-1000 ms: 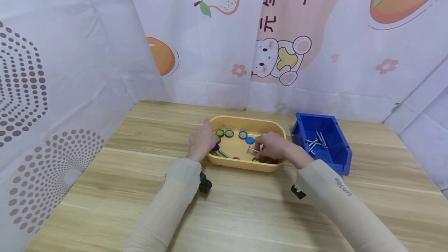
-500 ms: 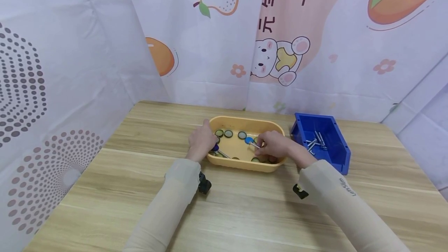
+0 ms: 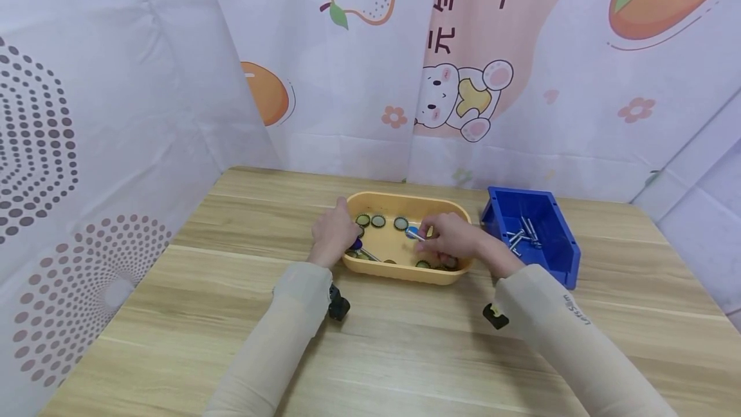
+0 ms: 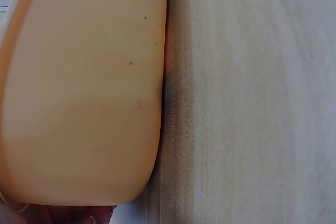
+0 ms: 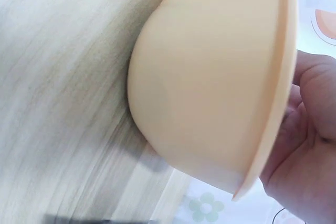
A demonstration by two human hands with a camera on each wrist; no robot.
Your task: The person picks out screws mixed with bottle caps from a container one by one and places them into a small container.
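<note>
A yellow-orange plastic basket [image 3: 399, 273] stands on the table, holding several bottle caps [image 3: 378, 221] and a screw [image 3: 370, 255]. My left hand [image 3: 334, 231] grips the basket's left end, its fingers partly hidden; fingertips show past the basket end in the left wrist view. A dark blue cap [image 3: 356, 244] lies beside those fingers. Inside the right part, my right hand [image 3: 454, 237] pinches a silver screw [image 3: 414, 235] between thumb and fingers. A light blue cap [image 3: 411, 230] lies behind that screw's end. The basket wall [image 5: 210, 77] hides the right fingertips in the right wrist view.
Right of the basket sits a blue open-front bin [image 3: 564, 237] with several silver screws [image 3: 528, 231] in it. A printed curtain [image 3: 347, 134] hangs along the table's back edge. The wooden table [image 3: 405, 352] extends toward me.
My right hand has lifted slightly inside the basket, and the pinched screw has moved up toward the light blue cap. My left hand has stayed at the basket's left end.
</note>
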